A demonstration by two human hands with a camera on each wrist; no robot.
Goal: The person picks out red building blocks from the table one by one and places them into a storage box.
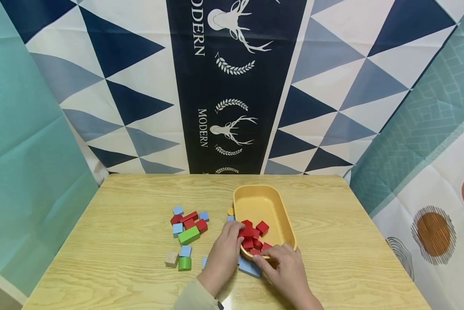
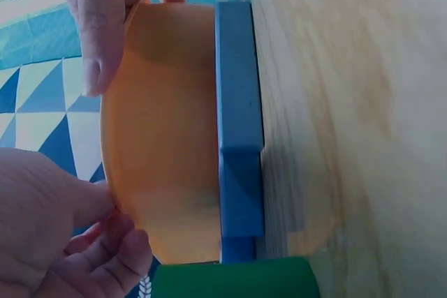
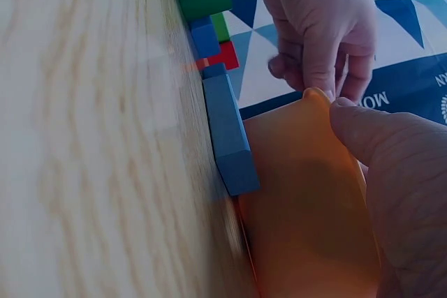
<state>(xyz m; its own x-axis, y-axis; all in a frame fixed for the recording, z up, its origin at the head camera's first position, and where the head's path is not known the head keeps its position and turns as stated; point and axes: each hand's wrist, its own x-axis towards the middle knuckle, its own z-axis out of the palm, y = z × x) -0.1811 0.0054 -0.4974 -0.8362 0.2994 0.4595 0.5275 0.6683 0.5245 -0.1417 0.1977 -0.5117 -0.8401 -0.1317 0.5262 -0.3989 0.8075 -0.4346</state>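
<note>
A yellow plastic tray stands on the table with several red blocks heaped in its near left part. My left hand is at the tray's near left rim, fingers curled and thumb at the edge in the left wrist view, fingertips right beside the red blocks. With my right hand I grip the near right corner, the thumb lying along the rim. Against the outside of the near wall rests a long blue block; a green half-round block shows in front in the left wrist view.
Left of the tray lies a loose group of red, blue and green blocks, among them a green rectangular block. Nearer are a plain wooden cube and a blue cube. A patterned cloth hangs behind the table.
</note>
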